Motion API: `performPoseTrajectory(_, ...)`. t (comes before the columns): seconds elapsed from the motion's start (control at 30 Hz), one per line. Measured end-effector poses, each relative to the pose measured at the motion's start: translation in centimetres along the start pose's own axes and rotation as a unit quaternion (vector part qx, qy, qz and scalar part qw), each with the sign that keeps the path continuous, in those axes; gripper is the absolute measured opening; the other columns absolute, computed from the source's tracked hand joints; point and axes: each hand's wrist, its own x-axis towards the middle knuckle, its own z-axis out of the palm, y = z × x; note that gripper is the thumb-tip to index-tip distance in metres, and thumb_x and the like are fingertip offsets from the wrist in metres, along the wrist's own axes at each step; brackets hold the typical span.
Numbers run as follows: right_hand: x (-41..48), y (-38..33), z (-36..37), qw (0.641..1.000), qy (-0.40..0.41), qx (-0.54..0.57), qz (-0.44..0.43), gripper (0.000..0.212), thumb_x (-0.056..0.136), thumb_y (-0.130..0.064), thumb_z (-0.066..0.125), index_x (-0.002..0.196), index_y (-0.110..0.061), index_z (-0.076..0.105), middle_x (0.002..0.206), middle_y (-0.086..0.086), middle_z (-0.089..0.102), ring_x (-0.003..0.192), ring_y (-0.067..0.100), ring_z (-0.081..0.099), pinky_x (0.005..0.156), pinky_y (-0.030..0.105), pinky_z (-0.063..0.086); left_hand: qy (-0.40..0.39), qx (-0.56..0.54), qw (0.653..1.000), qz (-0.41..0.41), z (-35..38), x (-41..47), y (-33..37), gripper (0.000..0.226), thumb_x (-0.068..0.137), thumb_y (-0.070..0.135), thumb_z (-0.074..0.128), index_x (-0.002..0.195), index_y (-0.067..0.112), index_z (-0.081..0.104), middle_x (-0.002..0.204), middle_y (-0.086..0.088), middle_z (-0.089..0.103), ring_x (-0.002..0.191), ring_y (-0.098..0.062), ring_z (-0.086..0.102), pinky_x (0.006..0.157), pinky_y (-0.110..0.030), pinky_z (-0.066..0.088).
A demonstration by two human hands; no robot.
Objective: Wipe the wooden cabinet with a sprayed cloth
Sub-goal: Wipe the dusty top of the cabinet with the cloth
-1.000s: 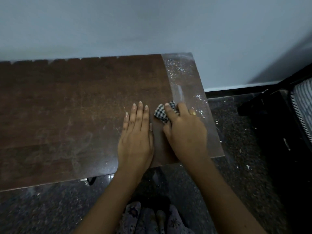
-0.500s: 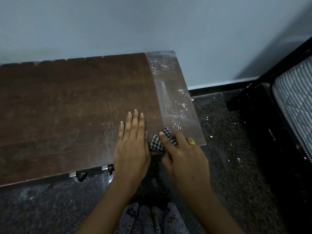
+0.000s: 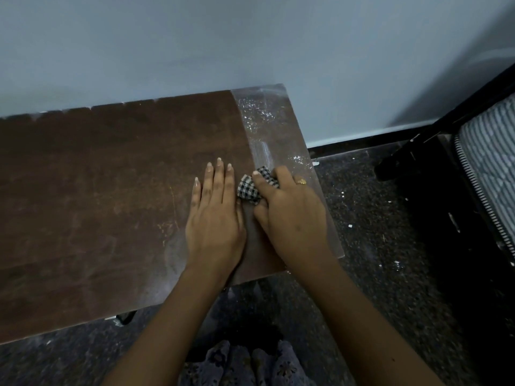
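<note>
The dark brown wooden cabinet top [image 3: 111,190] fills the left and middle of the view, pushed against the wall. Its right end carries a strip of clear film [image 3: 278,135] speckled with white bits. My right hand [image 3: 289,215] presses a bunched black-and-white checked cloth [image 3: 250,188] onto the wood at the film's left edge; a gold ring shows on one finger. My left hand [image 3: 214,218] lies flat on the cabinet just left of the cloth, fingers straight and together, holding nothing.
A pale wall [image 3: 250,45] rises behind the cabinet. Dark speckled floor [image 3: 376,246] with white crumbs lies to the right and in front. A black bed frame with a striped mattress [image 3: 490,162] stands at the far right. Patterned fabric [image 3: 239,366] shows at the bottom.
My right hand has pushed the cloth away from the cabinet's front edge, back up along the film's left edge. My left hand stays flat beside it and shifted forward with it.
</note>
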Motion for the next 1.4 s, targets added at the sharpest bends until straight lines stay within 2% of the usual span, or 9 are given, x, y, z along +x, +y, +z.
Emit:
performPoseTrajectory(0.1, 2.7, -0.2, 0.0, 1.000, 0.024, 0.010, -0.006, 0.042, 0.082, -0.018, 0.057, 0.124, -0.016, 0.059, 0.116, 0.012, 0.056, 0.093, 0.033, 0.056, 0.071, 0.038, 0.044, 0.015, -0.005, 1.000, -0.004, 0.3, -0.1, 0.1, 0.053, 0.095, 0.022, 0.024, 0.146, 0.005, 0.021, 0.156, -0.012, 0.019, 0.145, -0.021, 0.010, 0.118, -0.032, 0.001)
performPoseTrajectory(0.27, 7.8, -0.5, 0.0, 1.000, 0.005, -0.014, -0.012, 0.046, 0.089, -0.026, 0.050, 0.135, -0.021, 0.047, 0.130, 0.006, 0.044, 0.111, 0.028, 0.047, 0.083, 0.036, 0.042, 0.014, 0.003, 1.000, -0.010, 0.5, -0.3, 0.3, 0.053, 0.094, 0.018, 0.029, 0.145, 0.003, 0.023, 0.154, -0.014, 0.022, 0.145, -0.023, 0.011, 0.117, -0.038, 0.008)
performPoseTrajectory(0.5, 16.4, -1.1, 0.6, 0.999, 0.019, -0.036, -0.003, 0.036, 0.090, -0.025, 0.050, 0.125, -0.018, 0.057, 0.132, 0.006, 0.044, 0.111, 0.027, 0.050, 0.078, 0.033, 0.042, 0.000, -0.004, 1.000, -0.014, 0.2, -0.1, 0.5, 0.056, 0.092, 0.018, 0.025, 0.145, 0.001, 0.024, 0.154, -0.016, 0.022, 0.144, -0.026, 0.013, 0.116, -0.040, 0.009)
performPoseTrajectory(0.63, 18.1, -0.8, 0.5, 0.999, 0.019, -0.032, -0.001, 0.034, 0.090, -0.024, 0.050, 0.121, -0.016, 0.059, 0.130, 0.008, 0.045, 0.111, 0.029, 0.050, 0.083, 0.036, 0.043, 0.000, -0.005, 1.000, -0.016, 0.2, 0.0, 0.5, 0.055, 0.092, 0.018, 0.026, 0.145, 0.002, 0.023, 0.154, -0.016, 0.022, 0.144, -0.025, 0.013, 0.116, -0.041, 0.009)
performPoseTrajectory(0.83, 14.8, -0.1, 0.6, 0.999, 0.024, -0.029, 0.016, 0.042, 0.090, -0.024, 0.048, 0.130, -0.016, 0.051, 0.134, 0.010, 0.042, 0.117, 0.029, 0.047, 0.085, 0.036, 0.044, 0.004, 0.001, 1.000, -0.014, 0.1, 0.1, 0.6, 0.056, 0.092, 0.018, 0.025, 0.145, 0.001, 0.024, 0.153, -0.017, 0.023, 0.144, -0.026, 0.014, 0.116, -0.041, 0.009)
performPoseTrajectory(1.07, 6.2, 0.3, -0.2, 0.999, 0.017, -0.024, 0.014, 0.048, 0.088, -0.025, 0.050, 0.136, -0.018, 0.046, 0.130, 0.011, 0.045, 0.108, 0.031, 0.050, 0.081, 0.037, 0.044, 0.023, 0.000, 1.000, -0.004, 0.4, -0.2, 0.4, 0.053, 0.094, 0.016, 0.029, 0.144, 0.000, 0.025, 0.153, -0.017, 0.024, 0.144, -0.025, 0.014, 0.118, -0.040, 0.008)
performPoseTrajectory(1.13, 3.9, 0.5, -0.1, 0.999, 0.016, -0.034, 0.015, 0.048, 0.085, -0.022, 0.055, 0.133, -0.016, 0.051, 0.125, 0.013, 0.051, 0.104, 0.033, 0.053, 0.077, 0.038, 0.047, 0.030, -0.007, 1.000, -0.001, 0.5, -0.2, 0.3, 0.051, 0.095, 0.016, 0.032, 0.144, 0.000, 0.026, 0.153, -0.016, 0.025, 0.144, -0.025, 0.015, 0.118, -0.038, 0.007)
performPoseTrajectory(1.27, -0.2, 0.7, 0.0, 0.999, 0.018, -0.044, 0.023, 0.047, 0.066, -0.018, 0.071, 0.113, -0.012, 0.067, 0.101, 0.015, 0.064, 0.075, 0.034, 0.063, 0.055, 0.034, 0.051, 0.037, 0.001, 0.999, 0.005, 0.5, -0.1, 0.2, 0.052, 0.097, 0.024, 0.027, 0.143, 0.001, 0.028, 0.152, -0.016, 0.027, 0.143, -0.025, 0.018, 0.116, -0.034, 0.004)
performPoseTrajectory(1.4, -3.6, 0.9, -0.3, 0.999, 0.005, -0.042, 0.027, 0.048, 0.062, -0.019, 0.075, 0.110, -0.013, 0.069, 0.100, 0.013, 0.066, 0.071, 0.031, 0.063, 0.052, 0.031, 0.050, 0.040, 0.005, 0.999, 0.024, 0.5, -0.7, 0.6, 0.053, 0.095, 0.025, 0.024, 0.141, 0.001, 0.033, 0.151, -0.015, 0.031, 0.142, -0.027, 0.022, 0.115, -0.035, 0.007)
